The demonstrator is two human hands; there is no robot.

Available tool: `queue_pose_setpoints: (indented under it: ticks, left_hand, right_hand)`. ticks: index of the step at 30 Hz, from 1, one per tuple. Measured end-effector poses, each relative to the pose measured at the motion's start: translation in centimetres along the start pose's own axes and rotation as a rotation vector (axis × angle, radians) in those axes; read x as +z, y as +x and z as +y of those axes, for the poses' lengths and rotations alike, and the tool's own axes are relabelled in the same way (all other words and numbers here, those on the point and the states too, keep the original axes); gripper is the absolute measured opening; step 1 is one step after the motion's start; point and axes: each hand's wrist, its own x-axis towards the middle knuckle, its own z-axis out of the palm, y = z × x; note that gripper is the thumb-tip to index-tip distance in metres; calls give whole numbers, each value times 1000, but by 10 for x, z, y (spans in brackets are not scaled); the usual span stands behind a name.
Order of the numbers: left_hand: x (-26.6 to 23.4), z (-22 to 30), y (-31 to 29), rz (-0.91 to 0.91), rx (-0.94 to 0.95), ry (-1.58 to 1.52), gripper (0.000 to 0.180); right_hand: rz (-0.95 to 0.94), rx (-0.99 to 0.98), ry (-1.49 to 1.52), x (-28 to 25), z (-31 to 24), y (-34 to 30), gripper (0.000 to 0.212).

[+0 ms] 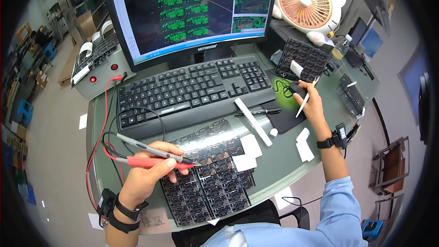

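My left hand (153,167) is closed round two test probes, a red probe (147,162) and a grey-and-black probe (153,147). Their metal tips come together just above a panel of black circuit boards (222,187) on the table. Further right, my right hand (312,105) has a slim white stick (302,105) between its fingers, too plain to name its kind. The same hand rests on a black computer mouse (297,89), partly hidden by the fingers, on a black-and-green mouse pad (284,121).
A black keyboard (192,89) lies before a monitor (183,13) showing green board layouts. Beside the mouse stands an upright board panel (304,57). A white roll (253,122), a black marker (258,112) and paper pieces (303,146) lie nearby. The red lead (108,110) runs to a grey box (103,80).
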Motion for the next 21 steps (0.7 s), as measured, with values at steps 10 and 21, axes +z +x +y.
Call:
queue_pose_setpoints:
  ticks: [10, 21]
  left_hand:
    - [-11, -15, 5, -43, -1, -43, 19]
    - [-1, -10, -11, -62, -20, 140, 12]
  right_hand:
    - [-4, -163, -48, 18, -12, -1, 40]
    - [453, 64, 325, -3, 32, 25, 26]
